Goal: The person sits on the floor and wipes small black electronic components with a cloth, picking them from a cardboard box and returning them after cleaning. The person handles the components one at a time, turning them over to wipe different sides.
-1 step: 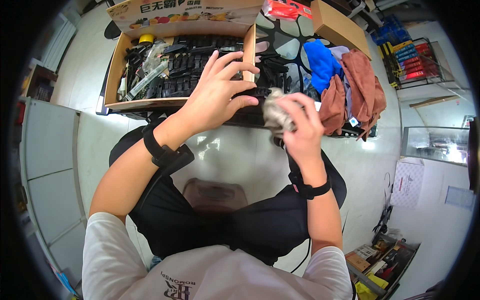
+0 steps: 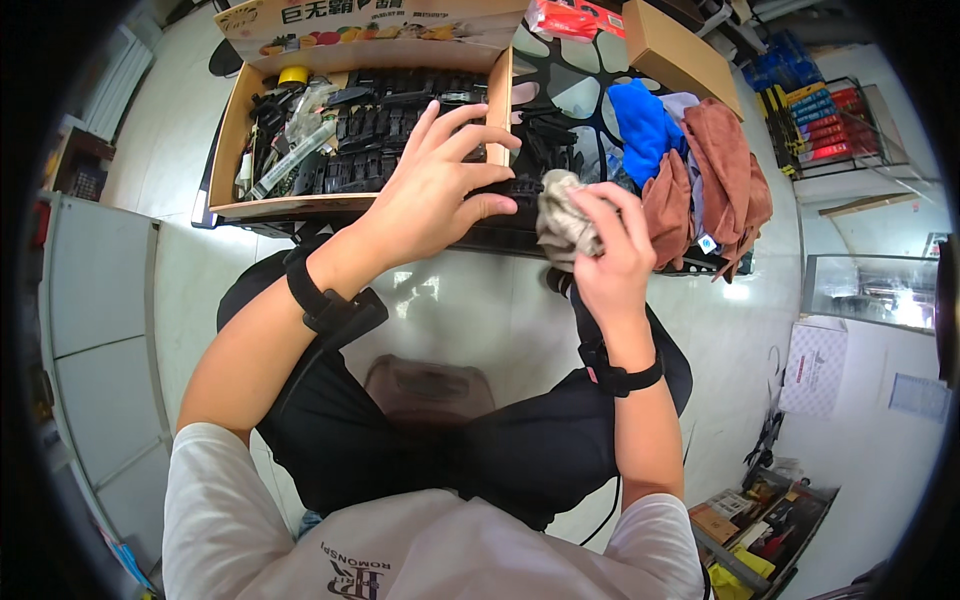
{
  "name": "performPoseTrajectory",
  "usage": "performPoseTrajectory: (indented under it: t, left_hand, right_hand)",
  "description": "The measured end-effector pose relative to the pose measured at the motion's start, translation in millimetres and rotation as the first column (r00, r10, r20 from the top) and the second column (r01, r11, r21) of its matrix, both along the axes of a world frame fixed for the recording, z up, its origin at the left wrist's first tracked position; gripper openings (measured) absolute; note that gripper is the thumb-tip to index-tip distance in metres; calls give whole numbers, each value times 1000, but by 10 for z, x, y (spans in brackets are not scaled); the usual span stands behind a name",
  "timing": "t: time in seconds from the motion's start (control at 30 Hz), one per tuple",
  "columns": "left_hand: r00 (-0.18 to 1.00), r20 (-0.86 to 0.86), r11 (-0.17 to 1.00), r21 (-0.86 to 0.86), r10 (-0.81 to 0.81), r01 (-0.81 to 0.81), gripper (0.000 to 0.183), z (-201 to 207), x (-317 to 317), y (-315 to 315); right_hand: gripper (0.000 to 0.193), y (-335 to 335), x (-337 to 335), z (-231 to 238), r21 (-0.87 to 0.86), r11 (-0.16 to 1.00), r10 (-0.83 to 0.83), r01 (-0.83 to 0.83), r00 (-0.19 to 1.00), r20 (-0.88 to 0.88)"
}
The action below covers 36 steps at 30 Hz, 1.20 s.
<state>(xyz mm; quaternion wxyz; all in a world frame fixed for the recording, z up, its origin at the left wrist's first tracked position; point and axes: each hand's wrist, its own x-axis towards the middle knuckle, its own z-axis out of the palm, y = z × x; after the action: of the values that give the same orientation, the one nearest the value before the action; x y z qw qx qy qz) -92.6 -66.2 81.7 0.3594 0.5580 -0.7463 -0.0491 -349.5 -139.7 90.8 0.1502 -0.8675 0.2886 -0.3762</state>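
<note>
A crumpled grey-beige cloth [image 2: 562, 225] is gripped by my right hand [image 2: 618, 250], its fingers closed round the right side of it. My left hand [image 2: 432, 185] is at the near right corner of an open cardboard box [image 2: 290, 208]. Its thumb and forefinger pinch a small black plastic piece [image 2: 522, 187], partly hidden by the fingers; the other fingers are spread above it. The cloth is close beside the piece's right end; whether they touch I cannot tell. Rows of black plastic parts [image 2: 370, 130] fill much of the box.
Brown and blue cloths [image 2: 720, 170] lie heaped at the table's right. Loose black parts [image 2: 550, 145] rest on the patterned table top beside the box. Behind are a red packet [image 2: 575, 18] and a long brown carton [image 2: 680, 55]. A stool-like object [image 2: 428, 390] stands between my knees.
My right hand and the cloth have shifted slightly right, and the cloth is less blurred. My left hand has hardly moved.
</note>
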Motion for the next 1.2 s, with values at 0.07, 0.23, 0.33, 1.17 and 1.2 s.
performPoseTrajectory:
  t: [0.07,0.23,0.33,1.17,1.2]
  left_hand:
    - [1000,13,1000,-9,-7,7,32,-23,-27,12]
    - [996,51,997,6,73,-74,31,-82,-72,35]
    - [995,70,998,-8,66,-66,30,-76,-70,22]
    - [968,217,991,-51,129,-121,21,-107,-11,40]
    - [966,228,993,-48,119,-111,20,-102,-20,55]
  right_hand:
    - [59,-19,-3,-27,-43,999,-21,19,999,-41]
    - [63,100,32,-169,-41,995,88,-93,991,-104]
    - [60,51,54,-88,-73,991,102,-109,991,-83]
    - [60,82,60,-87,-25,957,284,-289,952,-116]
    - [62,120,95,-71,-55,949,306,-311,948,-84]
